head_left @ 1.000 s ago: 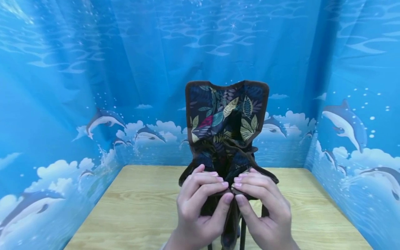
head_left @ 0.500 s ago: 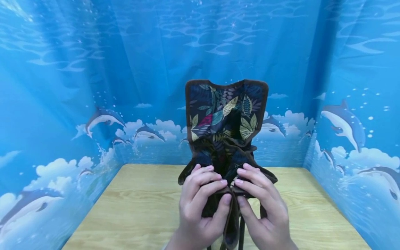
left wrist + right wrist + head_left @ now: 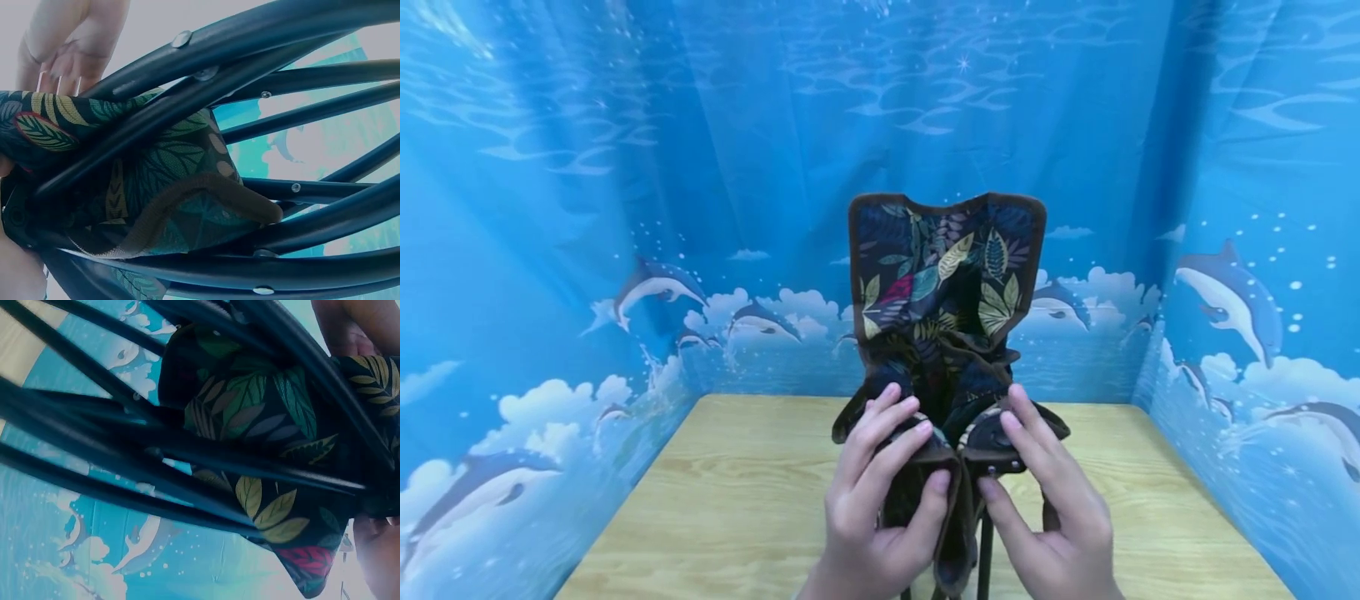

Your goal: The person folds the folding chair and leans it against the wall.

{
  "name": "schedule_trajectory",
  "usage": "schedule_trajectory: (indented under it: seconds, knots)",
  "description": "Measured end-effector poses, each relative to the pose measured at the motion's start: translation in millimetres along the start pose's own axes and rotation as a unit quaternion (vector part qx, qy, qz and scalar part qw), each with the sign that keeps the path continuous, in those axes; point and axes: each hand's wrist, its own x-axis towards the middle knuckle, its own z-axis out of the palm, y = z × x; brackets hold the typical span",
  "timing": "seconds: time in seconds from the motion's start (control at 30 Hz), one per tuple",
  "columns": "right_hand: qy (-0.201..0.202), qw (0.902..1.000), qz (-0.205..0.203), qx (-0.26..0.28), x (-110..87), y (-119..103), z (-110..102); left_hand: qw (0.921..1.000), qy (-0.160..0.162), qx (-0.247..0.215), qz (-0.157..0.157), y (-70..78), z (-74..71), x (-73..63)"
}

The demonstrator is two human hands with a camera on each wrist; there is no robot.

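A partly folded fabric chair point(image 3: 947, 250) with a dark leaf print, brown piping and black tube legs point(image 3: 262, 275) stands on the table. Its backrest is upright, and the seat folds inward with the middle sagging down. My left hand point(image 3: 880, 496) holds the seat's front left corner, fingers on top and thumb below. At the front right corner, my right hand point(image 3: 1052, 500) has long, spread fingers over the seat and the thumb under its edge. The wrist views look in among the tubes; the seat fabric point(image 3: 281, 425) hides part of each hand.
A light wood-grain table point(image 3: 715, 492) lies under the chair. Blue curtains point(image 3: 775, 167) printed with dolphins and clouds stand behind it and on both sides.
Both hands have spread apart a little, outward from the middle of the seat. The right fingers have straightened, and rivets on the front right corner now show. The backrest has not visibly moved.
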Motion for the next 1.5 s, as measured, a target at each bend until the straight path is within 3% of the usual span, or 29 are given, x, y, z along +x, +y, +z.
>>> schedule_trajectory:
  seconds: [0.17, 0.63, 0.87, 1.1, 1.33, 1.5]
  knots:
    - [-0.019, 0.9995, 0.009, -0.024, -7.2, -1, -7, 0.9997, 0.009, 0.014, -0.017, 1.1, -3.8, -7.4]
    - [0.027, 0.9995, 0.009, -0.011, -17.1, -10, -13, 0.995, 0.023, 0.063, -0.073, 0.3, -13.1, -34.3]
    - [0.039, 0.9989, -0.016, -0.021, -17.1, -10, -14, 0.9949, 0.038, 0.07, -0.061, -3.6, -16.8, -42.1]
    - [0.078, 0.9937, -0.001, -0.081, -22.3, -6, -15, 0.9935, 0.012, 0.074, -0.085, -4.1, -21.0, -53.9]
    - [0.059, 0.9937, 0.013, -0.095, -33.6, 3, -20, 0.9905, -0.016, 0.08, -0.11, -0.6, -24.1, -62.0]
    - [0.011, 0.9911, 0.063, -0.117, -45.9, 8, -25, 0.9906, -0.024, 0.072, -0.114, 0.6, -25.5, -63.3]
